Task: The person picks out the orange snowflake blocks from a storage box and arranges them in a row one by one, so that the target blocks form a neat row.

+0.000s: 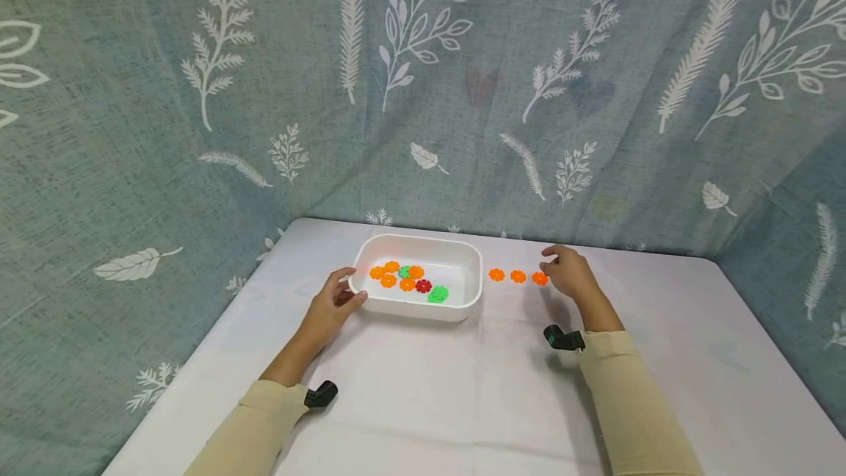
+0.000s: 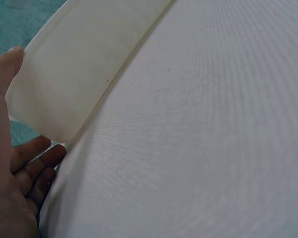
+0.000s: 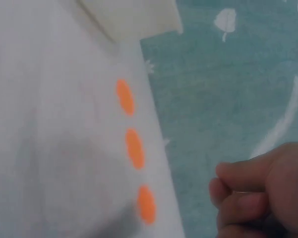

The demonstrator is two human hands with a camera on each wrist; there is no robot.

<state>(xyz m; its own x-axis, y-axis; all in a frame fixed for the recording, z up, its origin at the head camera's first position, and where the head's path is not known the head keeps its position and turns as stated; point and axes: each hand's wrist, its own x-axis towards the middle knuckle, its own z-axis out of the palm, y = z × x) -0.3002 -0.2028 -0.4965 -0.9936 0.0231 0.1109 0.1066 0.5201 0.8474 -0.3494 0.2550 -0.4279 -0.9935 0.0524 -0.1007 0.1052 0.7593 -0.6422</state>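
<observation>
A white plastic tray (image 1: pixel 423 308) holds several flower-shaped discs: orange pieces (image 1: pixel 388 280), green pieces (image 1: pixel 438 294) and a red one (image 1: pixel 424 286). My left hand (image 1: pixel 333 307) grips the tray's left end, its thumb at the front corner and its fingers at the left rim. Right of the tray, three orange flower discs (image 1: pixel 518 277) lie in a row on the table. Just beside and above the rightmost disc (image 3: pixel 146 204) hovers my right hand (image 1: pixel 570 274), fingers loosely bent, with nothing visible between them.
A white cloth covers the table (image 1: pixel 423 395). Behind it and at both sides hangs a grey-green curtain (image 1: pixel 489 131) with white leaf prints, close to the table's back edge. A small black camera is strapped to each wrist.
</observation>
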